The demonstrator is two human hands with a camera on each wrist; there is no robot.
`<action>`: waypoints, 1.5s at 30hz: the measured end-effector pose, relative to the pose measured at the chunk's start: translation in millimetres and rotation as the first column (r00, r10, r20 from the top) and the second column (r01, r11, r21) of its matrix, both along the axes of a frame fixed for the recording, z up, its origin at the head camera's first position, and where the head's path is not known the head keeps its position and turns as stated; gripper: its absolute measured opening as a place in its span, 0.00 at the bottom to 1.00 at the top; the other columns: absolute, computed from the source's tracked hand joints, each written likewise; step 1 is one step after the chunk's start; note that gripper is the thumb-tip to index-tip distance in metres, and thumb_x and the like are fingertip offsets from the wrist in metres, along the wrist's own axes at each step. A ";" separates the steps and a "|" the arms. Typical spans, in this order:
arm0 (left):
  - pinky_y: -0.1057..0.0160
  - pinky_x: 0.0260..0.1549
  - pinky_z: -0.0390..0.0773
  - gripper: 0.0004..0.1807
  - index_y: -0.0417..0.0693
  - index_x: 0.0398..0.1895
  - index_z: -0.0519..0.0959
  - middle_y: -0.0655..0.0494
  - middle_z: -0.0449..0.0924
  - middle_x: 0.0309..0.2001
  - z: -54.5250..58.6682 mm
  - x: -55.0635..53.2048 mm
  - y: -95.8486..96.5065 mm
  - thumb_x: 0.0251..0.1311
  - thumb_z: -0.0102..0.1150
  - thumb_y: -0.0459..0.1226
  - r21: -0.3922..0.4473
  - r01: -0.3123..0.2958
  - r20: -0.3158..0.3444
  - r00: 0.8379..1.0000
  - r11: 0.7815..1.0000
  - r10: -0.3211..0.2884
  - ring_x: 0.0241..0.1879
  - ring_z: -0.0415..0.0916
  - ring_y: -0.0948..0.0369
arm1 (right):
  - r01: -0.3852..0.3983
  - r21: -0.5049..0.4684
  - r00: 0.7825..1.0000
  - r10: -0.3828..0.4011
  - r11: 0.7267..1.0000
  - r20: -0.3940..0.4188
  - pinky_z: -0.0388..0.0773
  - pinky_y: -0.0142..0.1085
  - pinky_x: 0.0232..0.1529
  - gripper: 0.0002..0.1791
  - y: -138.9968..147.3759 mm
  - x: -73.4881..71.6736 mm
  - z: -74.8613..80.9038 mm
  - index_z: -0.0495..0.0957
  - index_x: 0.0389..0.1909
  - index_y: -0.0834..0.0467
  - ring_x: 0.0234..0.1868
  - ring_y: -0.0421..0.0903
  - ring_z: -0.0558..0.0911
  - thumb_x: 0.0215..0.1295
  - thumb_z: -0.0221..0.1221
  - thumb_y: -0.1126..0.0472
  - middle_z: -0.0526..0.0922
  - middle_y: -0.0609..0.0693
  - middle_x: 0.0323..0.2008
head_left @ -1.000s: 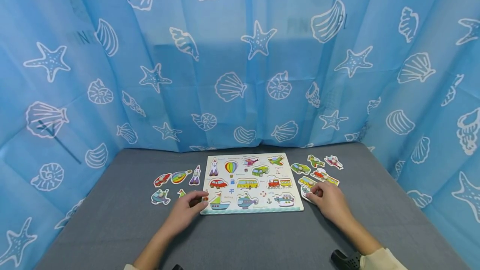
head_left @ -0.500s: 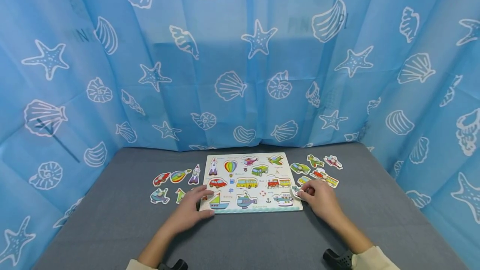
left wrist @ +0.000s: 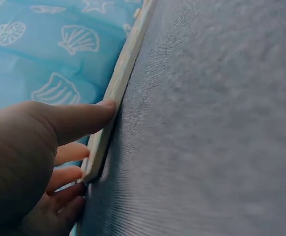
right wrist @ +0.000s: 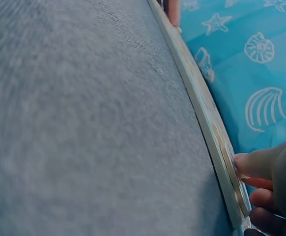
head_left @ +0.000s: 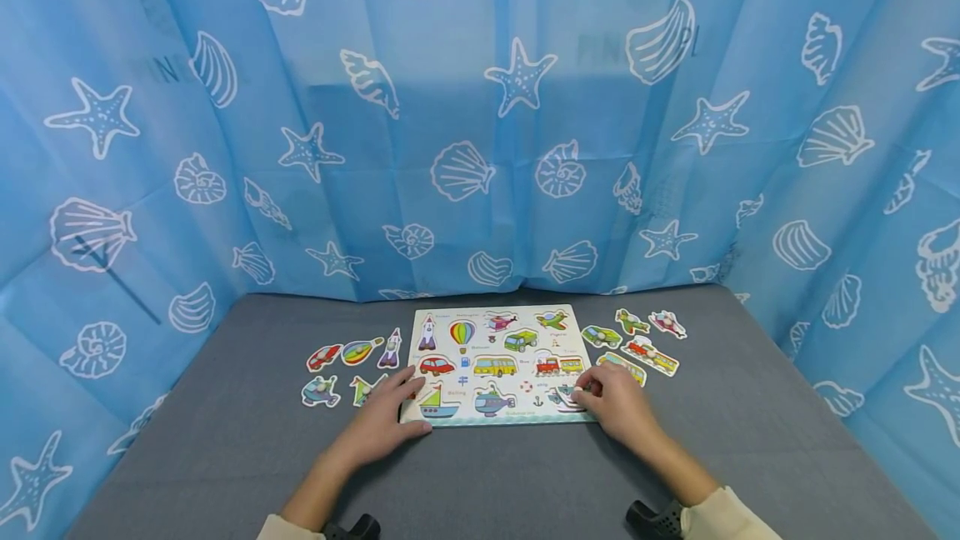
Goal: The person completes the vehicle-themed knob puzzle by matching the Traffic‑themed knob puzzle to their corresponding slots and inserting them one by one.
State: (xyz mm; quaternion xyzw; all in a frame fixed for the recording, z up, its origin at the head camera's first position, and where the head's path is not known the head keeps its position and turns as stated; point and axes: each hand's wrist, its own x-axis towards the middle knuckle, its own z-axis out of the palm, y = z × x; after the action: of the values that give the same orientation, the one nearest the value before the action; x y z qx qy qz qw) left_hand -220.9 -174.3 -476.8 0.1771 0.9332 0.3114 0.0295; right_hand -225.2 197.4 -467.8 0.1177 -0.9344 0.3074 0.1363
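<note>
Here: one picture board [head_left: 480, 421], flat on grey cloth [head_left: 495, 482]; one white-edged piece [head_left: 568, 398] at its near right corner, pinched by the right hand [head_left: 618, 405]; left hand [head_left: 381, 419], fingers spread, on its left end.

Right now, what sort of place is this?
Probably a small tabletop play or filming corner: a seashell-print blue curtain hangs behind a grey table with a puzzle board and loose pieces.

The pale, brightly printed puzzle board [head_left: 522, 380] lies flat, the left hand [head_left: 381, 413] touching it; the right hand [head_left: 621, 405] pinches a ship piece [head_left: 567, 399] at its near right corner.
</note>
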 end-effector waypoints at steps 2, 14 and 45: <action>0.36 0.63 0.56 0.39 0.42 0.66 0.71 0.43 0.62 0.70 1.8 -2.1 0.4 0.53 0.70 0.49 -0.012 -0.005 0.004 1.000 1.000 0.005 0.69 0.54 0.39 | -0.004 0.001 1.000 0.004 1.000 -0.006 0.64 0.36 0.28 0.09 -2.6 0.4 -1.2 0.80 0.24 0.53 0.27 0.41 0.67 0.50 0.72 0.65 0.69 0.43 0.21; 0.39 0.63 0.57 0.39 0.40 0.66 0.71 0.44 0.64 0.69 6.7 -4.6 1.7 0.53 0.71 0.48 -0.039 -0.007 0.009 1.000 0.999 0.007 0.68 0.55 0.40 | -0.043 0.014 0.999 0.043 0.999 -0.013 0.64 0.36 0.30 0.11 -9.1 2.4 -1.3 0.78 0.23 0.52 0.25 0.39 0.67 0.48 0.73 0.65 0.68 0.41 0.20; 0.37 0.64 0.54 0.38 0.38 0.66 0.70 0.42 0.63 0.68 6.5 1.8 1.3 0.54 0.70 0.46 -0.011 0.002 0.008 1.000 1.000 -0.002 0.68 0.55 0.38 | -0.041 0.065 0.999 0.039 0.997 0.038 0.63 0.37 0.30 0.13 -15.3 2.7 3.1 0.77 0.20 0.50 0.27 0.41 0.66 0.46 0.73 0.63 0.68 0.41 0.21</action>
State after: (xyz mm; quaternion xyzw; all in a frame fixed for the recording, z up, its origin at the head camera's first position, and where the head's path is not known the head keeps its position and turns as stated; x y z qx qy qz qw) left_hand -219.0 -173.0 -470.3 0.1764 0.9346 0.3070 0.0346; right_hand -222.5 182.2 -464.7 0.1353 -0.9438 0.2810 0.1091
